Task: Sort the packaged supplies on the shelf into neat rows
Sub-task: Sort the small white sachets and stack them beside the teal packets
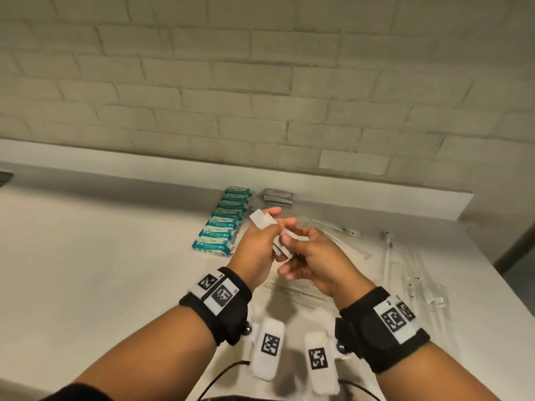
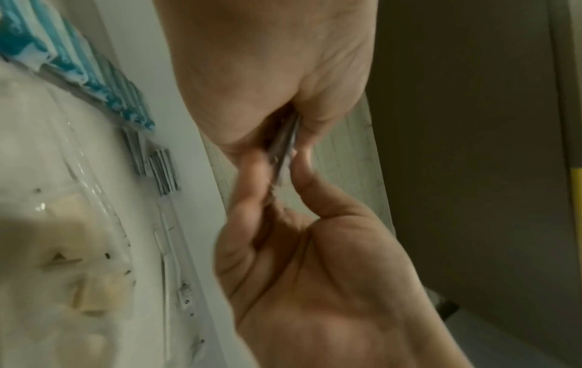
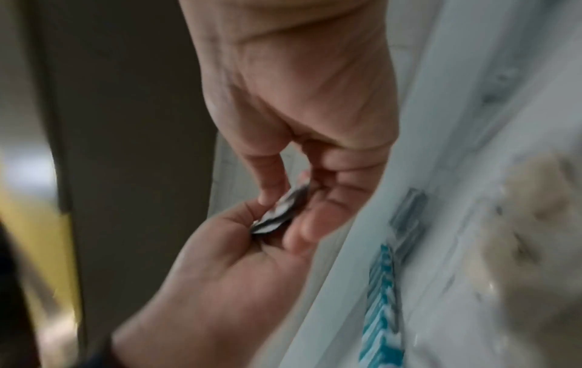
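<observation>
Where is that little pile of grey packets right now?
In the head view, the grey packets lie at the back of the shelf near the wall, just right of the row of teal packs, beyond both hands.

Small white sachets [image 1: 267,224] fanned above the shelf; teal packets [image 1: 223,224] in a neat overlapping row

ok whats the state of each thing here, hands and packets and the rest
left hand: raised over the shelf, gripping small white packets
right hand: pinching the same packets
small white packets: held off the shelf between both hands
teal packs: lying in one overlapping row
grey sachets: stacked beside the teal row
clear long packets: lying loose, unsorted
</observation>
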{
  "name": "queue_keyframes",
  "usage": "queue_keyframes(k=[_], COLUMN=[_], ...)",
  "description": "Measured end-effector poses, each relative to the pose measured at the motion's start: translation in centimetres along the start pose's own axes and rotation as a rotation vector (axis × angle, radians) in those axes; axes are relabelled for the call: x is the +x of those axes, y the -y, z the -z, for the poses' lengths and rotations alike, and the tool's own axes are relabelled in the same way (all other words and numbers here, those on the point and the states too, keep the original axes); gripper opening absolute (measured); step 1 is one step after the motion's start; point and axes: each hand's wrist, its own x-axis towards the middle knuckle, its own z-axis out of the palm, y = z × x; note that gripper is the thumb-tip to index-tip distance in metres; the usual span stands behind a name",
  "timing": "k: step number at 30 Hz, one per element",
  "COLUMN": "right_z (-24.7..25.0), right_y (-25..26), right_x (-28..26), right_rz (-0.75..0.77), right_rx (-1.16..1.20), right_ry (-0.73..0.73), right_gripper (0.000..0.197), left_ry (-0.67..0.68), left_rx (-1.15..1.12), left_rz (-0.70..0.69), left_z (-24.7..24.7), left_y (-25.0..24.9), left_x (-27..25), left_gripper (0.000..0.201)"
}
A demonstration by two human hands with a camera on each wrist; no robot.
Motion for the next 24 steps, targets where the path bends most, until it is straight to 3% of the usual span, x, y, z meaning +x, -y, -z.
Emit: queue_keyframes(k=[2,4,6,8,11,13,15,17,20,24], right_z=[0.4,1.3,1.8,1.5,0.9,0.9,1.0,1.0,1.2,0.9], right_y=[0.0,0.4,0.8,0.9,0.1,-0.5,-1.0,-1.0,-1.1,-1.0], right_x=[0.2,0.2,0.1,0.3,1.1,1.7,2.2,2.9,5.0,7.9], right_rz=[0.139,0.368,0.520,0.575,0.725,0.741,0.619,0.431,0.238,0.148], right_rx=[-0.393,-0.653,-0.894,-1.165,-1.313,-1.317,-1.230,-0.923,-0.571,-0.774], right_ry=[-0.145,-0.191,0.018,0.204,0.158,0.134,0.193,0.187,0.026,0.075], right_gripper=[0.059,0.084,0.111,0.124,0.110,0.106,0.115,0.120,0.085,0.032], left_ry=[-0.081,-0.075,0.039,0.153,0.202,0.173,0.097,0.003,-0.112,-0.094], left_rx=[-0.154,-0.114,0.021,0.162,0.223,0.192,0.168,0.116,0.038,0.053], left_rz=[0.045,0.120,0.186,0.227,0.271,0.299,0.313,0.267,0.222,0.261], left_z=[0.0,0.3,0.2,-0.1,-0.2,0.2,0.7,1.4,2.3,2.4], left_y=[-0.6,-1.1,-1.2,-0.9,-0.2,0.4,1.0,1.7,3.0,4.9], left_x=[0.7,0.9,0.6,0.3,0.2,0.7,1.5,2.6,4.9,7.0], left_gripper=[0.022,0.018,0.016,0.023,0.032,0.029,0.022,0.023,0.025,0.043])
